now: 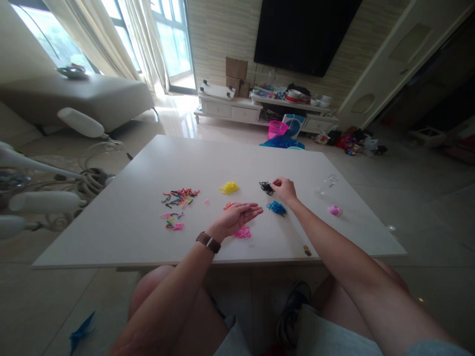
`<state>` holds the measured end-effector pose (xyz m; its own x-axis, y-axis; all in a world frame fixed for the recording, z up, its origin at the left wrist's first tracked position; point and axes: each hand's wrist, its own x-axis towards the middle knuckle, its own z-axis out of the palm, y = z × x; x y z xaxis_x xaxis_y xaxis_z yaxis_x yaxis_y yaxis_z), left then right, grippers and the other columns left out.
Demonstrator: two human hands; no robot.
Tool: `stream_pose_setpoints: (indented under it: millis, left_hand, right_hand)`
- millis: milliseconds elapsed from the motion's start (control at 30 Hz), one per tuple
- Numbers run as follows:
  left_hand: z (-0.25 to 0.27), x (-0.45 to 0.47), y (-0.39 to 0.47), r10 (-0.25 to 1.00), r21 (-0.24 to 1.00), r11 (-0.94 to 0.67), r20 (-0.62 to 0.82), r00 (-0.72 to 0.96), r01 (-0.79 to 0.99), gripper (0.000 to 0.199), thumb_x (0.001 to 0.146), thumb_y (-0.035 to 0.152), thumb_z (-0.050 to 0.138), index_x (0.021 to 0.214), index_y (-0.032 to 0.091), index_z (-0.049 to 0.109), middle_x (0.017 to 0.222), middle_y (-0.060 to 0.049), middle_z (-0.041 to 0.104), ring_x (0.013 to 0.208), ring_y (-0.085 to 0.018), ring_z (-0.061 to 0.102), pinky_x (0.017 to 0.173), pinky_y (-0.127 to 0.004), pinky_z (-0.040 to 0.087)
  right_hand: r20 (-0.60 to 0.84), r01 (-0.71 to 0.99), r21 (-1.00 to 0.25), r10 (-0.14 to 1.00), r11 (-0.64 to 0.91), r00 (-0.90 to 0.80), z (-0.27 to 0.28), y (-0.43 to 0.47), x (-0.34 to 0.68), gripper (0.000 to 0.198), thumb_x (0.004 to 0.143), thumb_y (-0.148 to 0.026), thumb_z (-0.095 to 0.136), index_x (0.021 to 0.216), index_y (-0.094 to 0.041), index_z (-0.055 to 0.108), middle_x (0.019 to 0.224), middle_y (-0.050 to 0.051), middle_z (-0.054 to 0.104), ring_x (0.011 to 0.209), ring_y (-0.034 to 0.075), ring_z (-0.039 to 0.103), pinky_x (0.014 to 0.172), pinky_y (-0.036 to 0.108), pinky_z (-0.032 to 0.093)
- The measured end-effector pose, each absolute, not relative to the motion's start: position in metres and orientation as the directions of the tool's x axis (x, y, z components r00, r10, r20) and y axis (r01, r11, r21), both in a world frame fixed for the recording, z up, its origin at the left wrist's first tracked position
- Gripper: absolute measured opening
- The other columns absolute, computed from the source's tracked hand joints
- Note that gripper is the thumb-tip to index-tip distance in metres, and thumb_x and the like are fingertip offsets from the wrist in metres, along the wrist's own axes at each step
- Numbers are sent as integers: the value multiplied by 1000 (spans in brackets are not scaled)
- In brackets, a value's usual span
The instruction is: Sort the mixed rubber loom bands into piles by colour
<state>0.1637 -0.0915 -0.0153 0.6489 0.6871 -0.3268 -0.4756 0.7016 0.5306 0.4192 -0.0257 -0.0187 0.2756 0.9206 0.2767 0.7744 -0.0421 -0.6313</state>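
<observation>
My right hand (284, 190) pinches at the right edge of a pile of black rubber bands (266, 188); what sits between the fingertips is too small to make out. My left hand (239, 217) is held palm up above the table with its fingers stretched out; a small dark-bluish speck may lie on them. Partly behind it is an orange-red pile (229, 205), and pink rubber bands (243, 232) lie below. Blue rubber bands (277, 208) are heaped between my hands. A yellow heap (229, 187) lies farther back.
Mixed-colour bands (181, 197) are spread on the left of the white table (193, 158). To the right are a clear container (328, 184) and a pink-purple ball-like item (335, 211). A small brown-yellow figure (307, 250) lies near the front edge. A lamp (81, 122) stands left.
</observation>
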Motion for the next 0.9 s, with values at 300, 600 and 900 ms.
stream_pose_setpoints:
  millis: [300,600,900]
  left_hand:
    - [-14,162,-88,671,461,730,-344,656,-504,32,99,22,45,98,1,69,104,-26,73,102,-26,73,93,-33,57]
    - [-16,163,-92,682,541,697,-299,667,-470,24,93,7,47,84,5,69,93,-18,75,88,-20,73,88,-30,58]
    - [-13,162,-96,684,568,686,-290,670,-455,23,91,0,49,85,5,71,91,-16,75,85,-18,72,91,-31,57]
  right_hand:
    - [427,658,-622,888,425,-170,8,-86,364,15,86,-35,67,80,-21,71,79,3,68,71,17,61,69,32,50]
    - [301,645,-486,806,589,-510,10,-114,347,13,88,-18,63,89,-23,75,88,3,63,83,17,61,75,30,49]
    - [241,700,-367,790,612,-564,24,-123,341,13,95,-17,51,90,-22,62,95,5,59,86,18,56,78,30,46]
